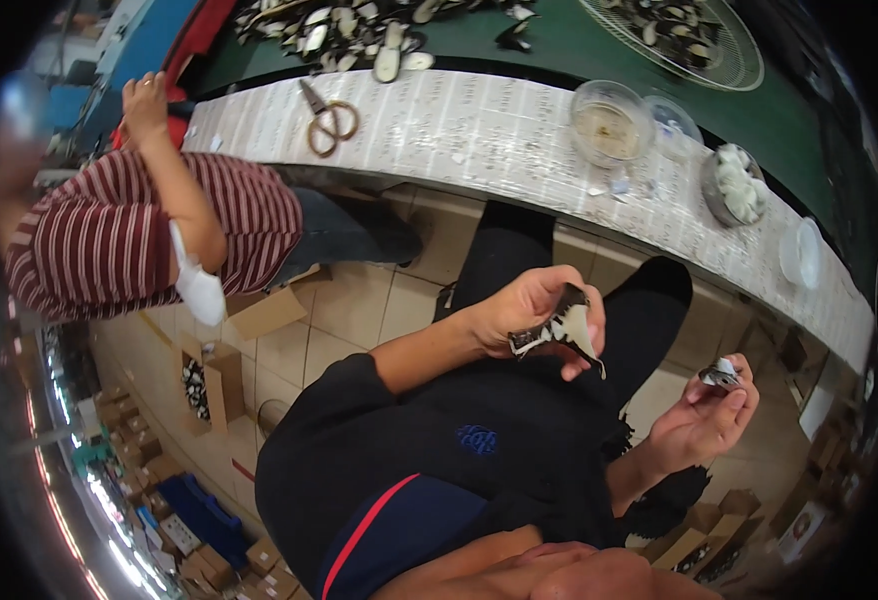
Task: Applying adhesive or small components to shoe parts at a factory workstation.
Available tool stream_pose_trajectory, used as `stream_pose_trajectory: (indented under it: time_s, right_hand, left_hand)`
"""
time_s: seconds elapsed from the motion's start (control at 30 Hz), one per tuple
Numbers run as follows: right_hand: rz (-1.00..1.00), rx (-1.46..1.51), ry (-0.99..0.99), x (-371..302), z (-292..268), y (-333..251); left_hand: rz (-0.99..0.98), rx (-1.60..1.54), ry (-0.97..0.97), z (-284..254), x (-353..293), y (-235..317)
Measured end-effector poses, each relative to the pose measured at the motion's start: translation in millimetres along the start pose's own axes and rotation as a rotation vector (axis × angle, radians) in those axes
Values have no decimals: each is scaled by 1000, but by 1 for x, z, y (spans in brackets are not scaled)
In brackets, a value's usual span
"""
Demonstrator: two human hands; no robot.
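My left hand (544, 310) is closed around a black-and-white piece (571, 325) with pale, jagged edges and a pointed dark end; its exact kind I cannot tell. Lower and to the right, my right hand (704, 415) pinches a small dark-and-white piece (721, 374) between thumb and fingers, with a white bit on top. The two hands are apart, both held over my lap. Above them on the bench are a round clear tub (611, 125) with something yellowish inside, a second clear tub (672, 122), and a metal bowl (715, 200) of white fluffy wads (737, 185).
Brown-handled scissors (327, 120) lie on the paper-covered bench edge (489, 125). Many black-and-white pieces (359, 32) are heaped on the green surface (519, 68), more in a wire basket (744, 60). A clear cup (801, 252) stands right. A person in stripes (139, 225) is left, near an open carton (221, 385).
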State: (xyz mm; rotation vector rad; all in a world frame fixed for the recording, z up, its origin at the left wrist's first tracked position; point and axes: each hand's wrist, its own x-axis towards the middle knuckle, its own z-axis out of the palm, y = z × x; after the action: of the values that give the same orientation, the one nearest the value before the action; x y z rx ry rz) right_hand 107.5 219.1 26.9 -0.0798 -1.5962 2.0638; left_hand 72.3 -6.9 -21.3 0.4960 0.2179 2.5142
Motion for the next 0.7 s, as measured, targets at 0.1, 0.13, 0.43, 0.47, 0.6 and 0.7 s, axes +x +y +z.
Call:
stream_pose_trajectory:
  time_s: [0.1,0.13,0.43,0.47,0.6,0.7]
  right_hand:
    - [7,-23,-21,-5,-4,6]
    - [13,-15,-25,-6,-5,8]
    - [20,-106,-10,-7,-5,14]
    - [18,-90,-30,-8,-6,14]
    - [10,-61,-26,-10,-1,5]
    - [-205,-200,23,-13,8,2]
  left_hand:
    - [33,-92,-87,6,5,-5]
    - [40,-138,-119,7,5,-6]
    - [82,-161,-215,5,7,-7]
    - [79,-166,-217,5,7,-7]
    - [143,28,-184,0,7,-5]
    - [210,278,-80,-13,4,-6]
